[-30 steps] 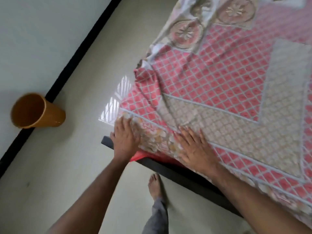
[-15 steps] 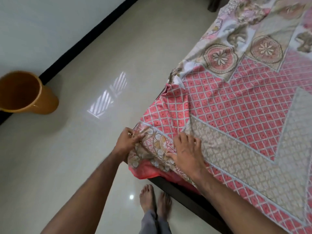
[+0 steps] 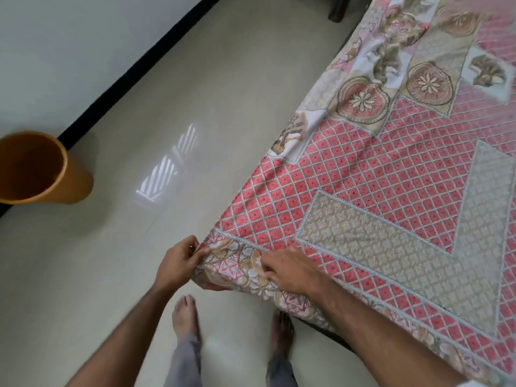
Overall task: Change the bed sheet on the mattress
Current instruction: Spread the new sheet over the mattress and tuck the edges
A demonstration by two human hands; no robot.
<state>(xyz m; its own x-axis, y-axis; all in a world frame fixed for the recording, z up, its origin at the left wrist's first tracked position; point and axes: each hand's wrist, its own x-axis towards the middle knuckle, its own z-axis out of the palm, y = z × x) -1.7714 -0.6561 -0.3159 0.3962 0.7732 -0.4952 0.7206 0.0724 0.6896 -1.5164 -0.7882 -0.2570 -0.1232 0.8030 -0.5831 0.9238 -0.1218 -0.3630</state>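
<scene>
A patterned bed sheet (image 3: 377, 191), pink lattice with beige panels and floral borders, lies spread over the mattress on the right. Its near corner hangs over the bed's edge. My left hand (image 3: 178, 263) pinches the sheet's corner at the left, fingers curled on the floral border. My right hand (image 3: 287, 270) lies on the border just to the right, its fingers curled into the cloth. The mattress itself is hidden under the sheet.
An orange plastic bin (image 3: 42, 169) stands on the glossy tiled floor (image 3: 167, 107) at the left, by a white wall with a black skirting (image 3: 134, 68). My bare feet (image 3: 187, 317) stand at the bed's corner. A dark bed leg (image 3: 339, 12) shows at the top.
The sheet's folded-up corner has been pulled flat and down over the bed's corner. Both hands went from flat on the cloth to gripping its border. The view has swung up and right.
</scene>
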